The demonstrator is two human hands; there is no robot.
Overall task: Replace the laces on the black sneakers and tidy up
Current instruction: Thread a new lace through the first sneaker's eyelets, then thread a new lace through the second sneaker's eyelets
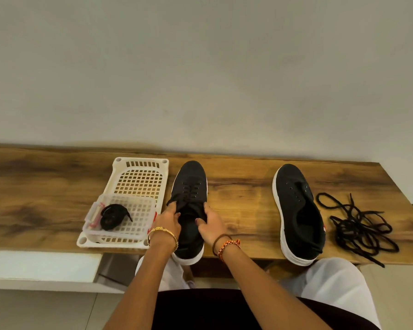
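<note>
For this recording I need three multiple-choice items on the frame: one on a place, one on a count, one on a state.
1. Where does the loose pile of black laces lie?
A. in the white basket
B. on the wooden table, right of the unlaced sneaker
C. inside a sneaker

2. How many black sneakers stand on the wooden table?
A. one
B. two
C. three

3. What state is the sneaker between the hands in?
A. laced through its eyelets
B. without any lace
C. upside down

Answers:
1. B, the pile lies on bare wood beside the unlaced sneaker.
2. B, that one plus the laced sneaker.
3. A, crossed laces show on it, with the left hand and right hand gripping its collar.
</note>
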